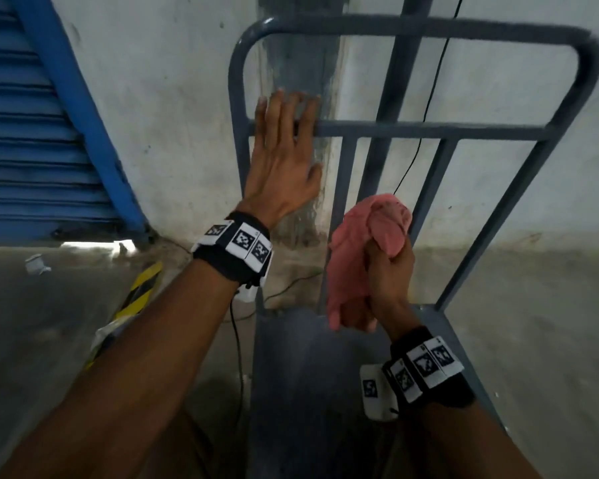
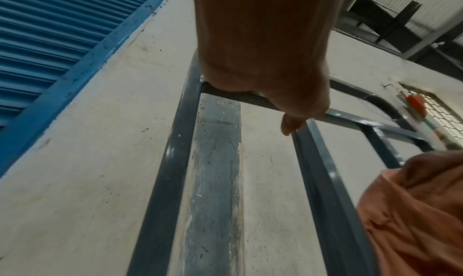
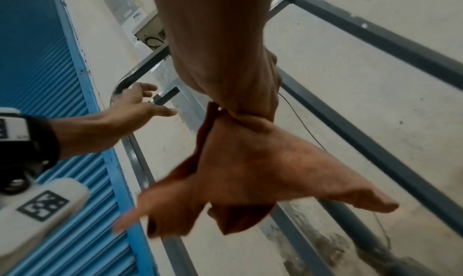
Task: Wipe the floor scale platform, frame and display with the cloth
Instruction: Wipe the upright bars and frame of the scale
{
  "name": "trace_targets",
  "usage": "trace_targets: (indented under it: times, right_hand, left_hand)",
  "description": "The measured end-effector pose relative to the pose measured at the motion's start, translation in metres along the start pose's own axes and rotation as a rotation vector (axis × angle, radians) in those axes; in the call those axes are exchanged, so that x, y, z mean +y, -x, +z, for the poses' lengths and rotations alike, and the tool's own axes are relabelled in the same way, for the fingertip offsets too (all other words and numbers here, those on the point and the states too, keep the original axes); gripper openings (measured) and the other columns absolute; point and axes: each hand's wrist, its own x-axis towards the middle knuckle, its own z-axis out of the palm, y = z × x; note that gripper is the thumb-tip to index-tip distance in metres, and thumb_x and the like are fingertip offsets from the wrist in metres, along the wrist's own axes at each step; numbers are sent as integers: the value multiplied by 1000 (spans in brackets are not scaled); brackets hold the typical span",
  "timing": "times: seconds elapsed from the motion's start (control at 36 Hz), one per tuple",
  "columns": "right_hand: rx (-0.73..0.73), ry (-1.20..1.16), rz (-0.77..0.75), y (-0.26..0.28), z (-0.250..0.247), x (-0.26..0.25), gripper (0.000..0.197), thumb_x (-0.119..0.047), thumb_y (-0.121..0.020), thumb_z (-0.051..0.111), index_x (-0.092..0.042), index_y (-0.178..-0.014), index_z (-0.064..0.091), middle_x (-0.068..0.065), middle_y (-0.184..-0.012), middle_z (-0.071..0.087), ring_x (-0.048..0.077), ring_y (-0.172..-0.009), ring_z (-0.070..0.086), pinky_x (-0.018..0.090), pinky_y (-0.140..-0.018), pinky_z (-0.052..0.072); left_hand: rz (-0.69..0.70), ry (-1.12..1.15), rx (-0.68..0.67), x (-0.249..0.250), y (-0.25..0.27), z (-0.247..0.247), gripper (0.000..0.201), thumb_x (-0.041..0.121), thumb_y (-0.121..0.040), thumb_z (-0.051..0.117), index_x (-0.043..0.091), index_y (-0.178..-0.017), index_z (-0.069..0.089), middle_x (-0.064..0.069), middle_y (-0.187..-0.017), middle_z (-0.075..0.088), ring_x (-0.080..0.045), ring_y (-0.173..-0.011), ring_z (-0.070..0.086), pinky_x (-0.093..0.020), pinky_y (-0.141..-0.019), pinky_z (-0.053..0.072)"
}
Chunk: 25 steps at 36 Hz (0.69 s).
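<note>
Item 1, cloth point(image 1: 367, 243): pink, bunched in my right hand point(image 1: 384, 274), fingers curled round it, tails hanging loose, above the platform point(image 1: 291, 375). I judged it light, soft and floppy; best gripped as a wad.

Item 2, frame point(image 1: 429, 129): grey steel, likely rigid. My left hand point(image 1: 281, 160) lay at its crossbar, fingers straight, slightly spread.

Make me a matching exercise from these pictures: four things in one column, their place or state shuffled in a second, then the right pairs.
Things
1. left hand
2. cloth
3. roller shutter
4. platform

Place or state
A. blue, left of the wall
B. fingers straight, reaching at the frame's crossbar
C. grey, low, under the forearms
D. pink, bunched in the right hand

Pairs: 1-B, 2-D, 3-A, 4-C
</note>
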Motion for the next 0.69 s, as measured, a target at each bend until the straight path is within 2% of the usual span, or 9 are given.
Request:
trace_targets:
  times: [0.06,0.14,0.22,0.28,0.33,0.42,0.5,0.61,0.69]
  right_hand:
    - [51,-33,14,-10,10,-6,39,-17,-92,63,-17,-130,58,-2,-117,70,16,-104,69,37,-85,61]
    - [54,-147,23,-25,28,-19,37,-15,-89,65,-24,-125,57,-3,-113,69,13,-98,69,34,-78,60]
    - [-109,-311,25,-35,43,-38,37,-6,-91,51,-8,-127,56,8,-108,68,21,-91,67,35,-75,59]
    - [-217,-282,-42,-38,49,-45,37,3,-89,38,1,-119,58,9,-99,65,16,-86,64,30,-73,54]
    - [-232,-199,-77,-42,48,-44,51,14,-89,28,-14,-111,65,-2,-95,70,8,-87,65,26,-78,53]
    - [-303,-183,-76,-47,37,-48,62,19,-80,29,-15,-115,68,5,-97,70,18,-91,64,32,-82,54]
    - [-381,-64,-115,-60,35,-53,45,9,-89,50,-9,-129,59,10,-117,68,23,-105,66,37,-91,57]
    - [-387,125,-227,-75,58,-66,47,-34,-89,70,-14,-129,53,13,-127,58,20,-114,63,42,-97,56]
    - [-317,144,-310,-82,76,-77,35,-26,-93,67,-11,-124,56,7,-119,66,16,-111,65,42,-100,53]
  left_hand:
    - [-38,-1,-28,-2,-8,7,81,50,-86,55,9,-152,35,-18,-152,37,-38,-138,38,-54,-116,25]
    - [-66,-62,-5,-1,-10,16,65,58,-89,47,12,-134,52,-13,-134,52,-33,-121,49,-49,-107,31]
    - [-78,-87,38,-1,-9,21,61,60,-89,48,12,-126,56,-13,-123,55,-34,-112,50,-49,-103,33]
    - [-75,-91,45,-1,-8,22,60,59,-89,49,11,-125,57,-14,-120,55,-34,-111,51,-49,-102,33]
    - [-79,-94,41,0,-8,21,59,58,-89,50,12,-125,57,-13,-120,55,-33,-111,51,-48,-103,33]
    - [-88,-103,40,2,-9,22,58,56,-89,50,11,-125,57,-14,-121,55,-34,-112,51,-49,-104,33]
    - [-96,-113,35,3,-10,22,58,54,-89,50,10,-126,56,-16,-122,55,-35,-113,51,-50,-105,33]
    - [-115,-84,13,7,-11,18,53,49,-89,49,11,-126,54,-14,-121,54,-33,-113,50,-48,-106,31]
    - [-129,-70,1,8,-13,12,48,40,-86,47,11,-123,55,-13,-118,54,-33,-109,50,-45,-102,30]
